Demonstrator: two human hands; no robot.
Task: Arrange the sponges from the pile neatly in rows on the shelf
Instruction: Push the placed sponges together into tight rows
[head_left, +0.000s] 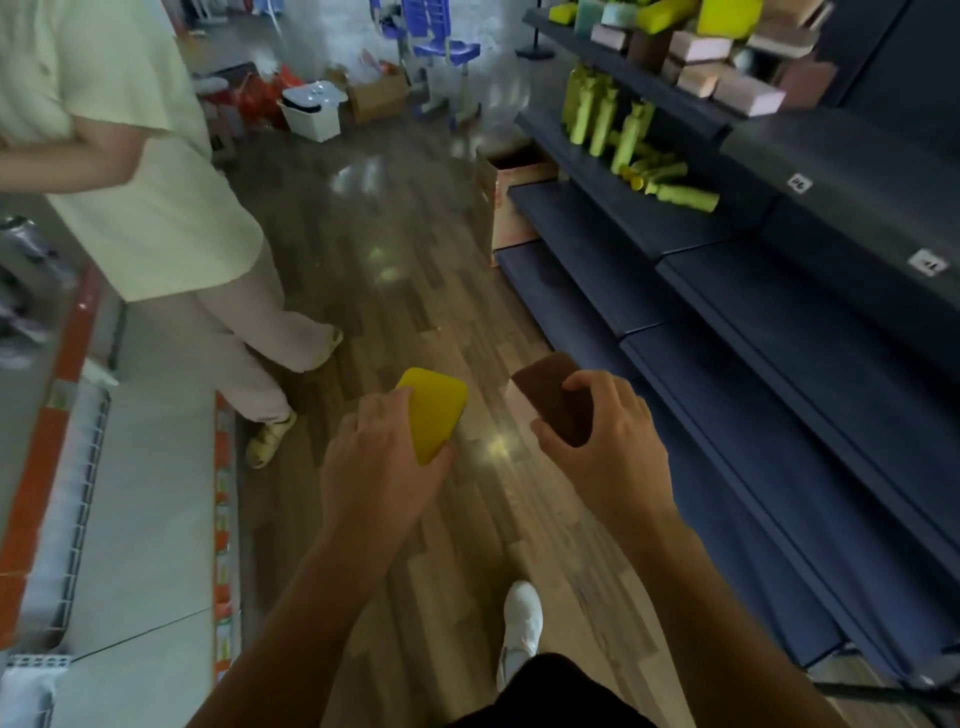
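My left hand (379, 457) grips a yellow sponge (434, 413), my right hand (602, 447) a brown sponge (553, 400), fingers curled around each, probably for carrying to the shelf (779, 322) at right.

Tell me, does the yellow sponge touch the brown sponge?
Apart. The head view shows floor between the yellow sponge in the left hand and the brown sponge in the right hand.

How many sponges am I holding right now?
2: a yellow sponge in the left hand and a brown sponge in the right hand. More sponges lie piled on the top shelf.
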